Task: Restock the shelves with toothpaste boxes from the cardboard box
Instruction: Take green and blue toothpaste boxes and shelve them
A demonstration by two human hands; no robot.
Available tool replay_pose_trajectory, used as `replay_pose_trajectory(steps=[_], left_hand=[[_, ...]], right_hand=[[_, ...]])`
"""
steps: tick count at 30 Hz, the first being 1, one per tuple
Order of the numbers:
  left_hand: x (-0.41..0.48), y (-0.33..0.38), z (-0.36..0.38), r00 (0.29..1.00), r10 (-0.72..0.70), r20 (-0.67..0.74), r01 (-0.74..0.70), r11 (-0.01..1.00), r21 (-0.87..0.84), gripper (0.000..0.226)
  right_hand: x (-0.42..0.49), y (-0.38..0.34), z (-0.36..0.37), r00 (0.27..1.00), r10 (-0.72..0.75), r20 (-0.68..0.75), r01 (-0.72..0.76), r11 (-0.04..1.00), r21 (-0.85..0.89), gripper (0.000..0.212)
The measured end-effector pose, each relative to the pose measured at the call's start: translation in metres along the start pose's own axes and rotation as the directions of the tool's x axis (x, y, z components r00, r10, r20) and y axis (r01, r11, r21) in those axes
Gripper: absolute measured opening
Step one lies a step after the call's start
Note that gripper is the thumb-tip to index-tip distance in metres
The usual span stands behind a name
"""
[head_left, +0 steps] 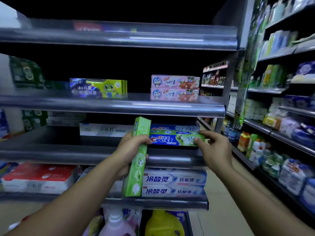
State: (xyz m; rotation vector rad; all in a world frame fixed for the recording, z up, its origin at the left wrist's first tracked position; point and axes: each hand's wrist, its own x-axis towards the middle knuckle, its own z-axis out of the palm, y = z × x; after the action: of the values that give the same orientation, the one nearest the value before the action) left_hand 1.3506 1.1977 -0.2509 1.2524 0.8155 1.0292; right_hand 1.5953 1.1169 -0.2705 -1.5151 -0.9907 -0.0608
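Observation:
My left hand (132,151) grips a green toothpaste box (136,169) that stands nearly upright in front of the shelves. My right hand (215,150) pinches the right end of a blue and green Crest box (170,139), held level at the front of the middle shelf (68,153). My left thumb also touches that box's left end. Behind it on the same shelf lies another Crest box (173,128) and a white box (104,129). The cardboard box is not in view.
The shelf above carries pink boxes (174,87) and yellow-purple children's boxes (98,88). Below sit white-blue boxes (173,183) and red-white packs (39,176). Detergent bottles (163,223) stand at the bottom. An aisle and stocked shelving (281,133) run along the right.

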Motion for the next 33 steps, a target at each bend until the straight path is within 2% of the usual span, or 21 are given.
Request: replay_pose_trajectory(steps=[2,4,8,13,16,17,19,22,25,26,27,29,30,31,33], left_hand=[[0.006,0.004,0.002,0.999,-0.044,0.019,0.043,0.998,0.042,0.065],[0.008,0.007,0.004,0.995,-0.095,0.043,0.09,0.991,0.099,0.068],[0.006,0.007,0.003,0.988,-0.148,0.05,0.136,0.971,0.198,0.055],[-0.007,0.015,0.001,0.99,-0.135,0.038,0.126,0.975,0.183,0.054],[-0.023,0.019,-0.002,0.992,-0.116,0.039,0.113,0.992,0.062,0.031],[-0.026,0.018,-0.005,0.992,-0.116,0.047,0.117,0.993,-0.025,0.031],[-0.03,0.019,-0.009,0.992,-0.109,0.066,0.12,0.973,-0.199,0.029],[-0.037,0.019,-0.007,0.99,-0.116,0.075,0.134,0.929,-0.345,0.027],[-0.046,0.021,0.0,0.983,-0.145,0.111,0.179,0.878,-0.444,0.036],[-0.049,0.021,0.002,0.978,-0.162,0.134,0.207,0.859,-0.469,0.039],[-0.051,0.021,0.004,0.973,-0.174,0.154,0.228,0.848,-0.479,0.04],[-0.05,0.021,0.004,0.971,-0.18,0.156,0.232,0.858,-0.459,0.037],[-0.049,0.02,0.001,0.976,-0.176,0.126,0.214,0.867,-0.449,0.036],[-0.046,0.019,-0.003,0.982,-0.164,0.088,0.186,0.876,-0.445,0.036],[-0.042,0.017,-0.01,0.99,-0.141,0.005,0.129,0.892,-0.434,0.03]], right_hand=[[0.005,0.006,0.002,1.0,0.014,0.002,-0.014,0.997,-0.079,0.025],[0.006,0.014,0.003,0.996,0.053,0.068,-0.039,0.98,-0.193,0.026],[0.004,0.022,0.002,0.987,0.056,0.151,-0.014,0.964,-0.264,0.032],[-0.001,0.014,-0.003,0.979,0.052,0.199,0.018,0.942,-0.336,0.038],[-0.021,-0.001,-0.011,0.988,-0.123,0.094,0.151,0.899,-0.412,0.045],[-0.032,-0.008,-0.012,0.978,-0.195,0.078,0.21,0.903,-0.374,0.045],[-0.057,-0.022,-0.012,0.952,-0.27,0.145,0.296,0.932,-0.211,0.044],[-0.1,-0.036,-0.011,0.858,-0.328,0.396,0.32,0.943,0.087,0.048],[-0.128,-0.042,-0.004,0.715,-0.387,0.582,0.391,0.912,0.127,0.065],[-0.131,-0.041,0.0,0.708,-0.4,0.582,0.403,0.906,0.133,0.064],[-0.132,-0.041,0.003,0.732,-0.412,0.542,0.395,0.905,0.155,0.058],[-0.128,-0.041,0.006,0.838,-0.357,0.413,0.254,0.925,0.284,0.044],[-0.122,-0.042,0.005,0.895,-0.254,0.366,0.097,0.913,0.395,0.042],[-0.115,-0.041,0.003,0.931,-0.132,0.34,-0.062,0.861,0.505,0.042],[-0.097,-0.039,-0.006,0.939,0.051,0.339,-0.272,0.715,0.644,0.046]])
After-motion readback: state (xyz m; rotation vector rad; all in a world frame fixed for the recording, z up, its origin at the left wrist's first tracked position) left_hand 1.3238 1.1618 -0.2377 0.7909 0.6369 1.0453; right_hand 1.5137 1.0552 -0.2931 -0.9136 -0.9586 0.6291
